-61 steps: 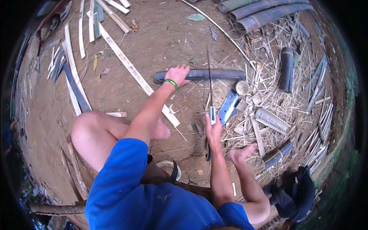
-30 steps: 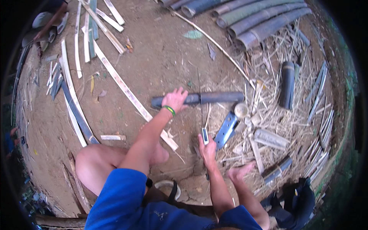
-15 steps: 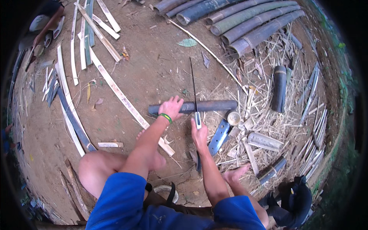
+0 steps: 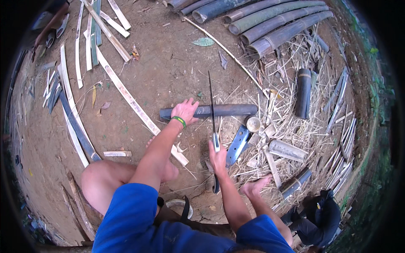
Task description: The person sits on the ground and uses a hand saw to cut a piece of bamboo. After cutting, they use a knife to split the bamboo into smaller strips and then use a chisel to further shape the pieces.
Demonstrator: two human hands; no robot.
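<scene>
A dark bamboo length [image 4: 234, 110] lies crosswise on the ground in front of me. My left hand [image 4: 184, 112], with a green and yellow band at the wrist, grips it near its left end. In my right hand [image 4: 217, 157] is the pale handle of a handsaw [image 4: 212, 101]. The saw's thin dark blade crosses the bamboo near its middle and points away from me; whether its teeth are in a cut is too small to tell. Just right of that hand lies a shiny blue-grey plate with holes [image 4: 237, 145], beside a short round bamboo piece [image 4: 253, 123].
Several thick bamboo poles [image 4: 291, 31] lie at the far right. Pale split strips [image 4: 126, 97] spread across the left. Straw-like shavings [image 4: 287, 109] cover the right, with a standalone dark bamboo section [image 4: 303, 93] and a half-round piece [image 4: 289, 150]. A dark bag-like bundle [image 4: 318, 219] sits lower right.
My right hand has drawn the saw back toward me across the bamboo. My left hand keeps its hold on the bamboo. The whole view has shifted slightly.
</scene>
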